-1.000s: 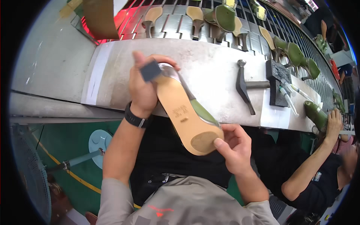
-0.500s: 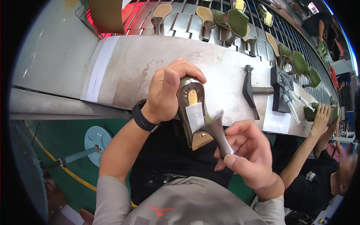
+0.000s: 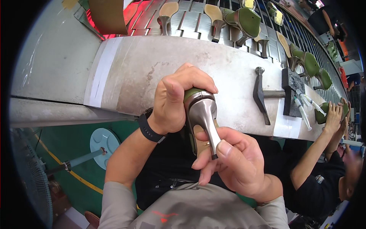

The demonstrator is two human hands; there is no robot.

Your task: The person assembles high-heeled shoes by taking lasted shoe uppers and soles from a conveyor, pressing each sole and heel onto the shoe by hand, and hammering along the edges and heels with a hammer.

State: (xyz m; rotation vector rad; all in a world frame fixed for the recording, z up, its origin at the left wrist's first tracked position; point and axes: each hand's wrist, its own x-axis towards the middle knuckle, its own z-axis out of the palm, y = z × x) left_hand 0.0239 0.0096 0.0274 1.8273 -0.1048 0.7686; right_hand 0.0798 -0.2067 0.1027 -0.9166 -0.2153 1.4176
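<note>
My left hand point(image 3: 171, 101) grips a green shoe point(image 3: 193, 92), its sole side turned up and its toe end toward my body. Against the shoe's heel end sits a metallic grey high heel point(image 3: 204, 111), its wide cup over the seat and its narrow tip pointing toward me. The fingers of my right hand point(image 3: 240, 162) pinch this heel near the tip. The heel covers most of the shoe's underside, and I cannot tell whether the two are fixed together.
A hammer point(image 3: 260, 93) lies on the bench point(image 3: 148, 68), by a black block point(image 3: 288, 89) and syringes point(image 3: 305, 110). Behind runs a slatted conveyor point(image 3: 187, 24) with heels and green shoes point(image 3: 249, 23). A co-worker's hand point(image 3: 333, 120) is at right; a fan point(image 3: 32, 179) and stool point(image 3: 103, 141) at left.
My right hand has moved the heel up and left, from beside the shoe onto its heel end. The white patch and yellow strip on the shoe's underside are now covered.
</note>
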